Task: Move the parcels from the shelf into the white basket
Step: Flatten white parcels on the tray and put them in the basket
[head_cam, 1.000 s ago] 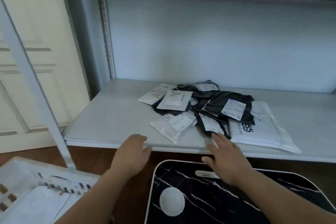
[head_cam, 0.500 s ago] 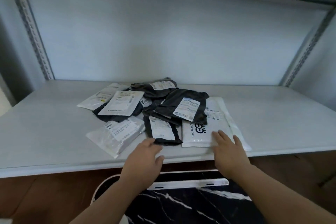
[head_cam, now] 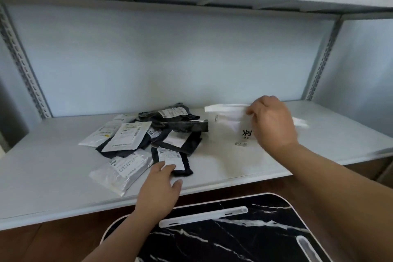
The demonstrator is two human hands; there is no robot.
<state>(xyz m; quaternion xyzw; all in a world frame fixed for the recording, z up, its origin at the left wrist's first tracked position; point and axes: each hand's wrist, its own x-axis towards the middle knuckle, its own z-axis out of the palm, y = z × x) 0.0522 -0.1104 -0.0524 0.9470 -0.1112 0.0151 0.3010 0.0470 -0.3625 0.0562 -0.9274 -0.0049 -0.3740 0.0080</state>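
Grey shelf (head_cam: 42, 176), front edge toward camera. Left of centre: heap of small parcels (head_cam: 148, 138), black and white mailers overlapping, labels up. One clear-white bag (head_cam: 121, 169) lies at the heap's near-left edge. Left hand (head_cam: 158, 190): fingers straight, relaxed, tips touching the label of the nearest black mailer (head_cam: 171, 160); grips nothing. Right of heap: large white parcel (head_cam: 230, 122), lifted and tilted, top edge pinched by right hand (head_cam: 273, 124), fingers curled round it. White basket not in view. Below shelf: black marbled board (head_cam: 234, 238).
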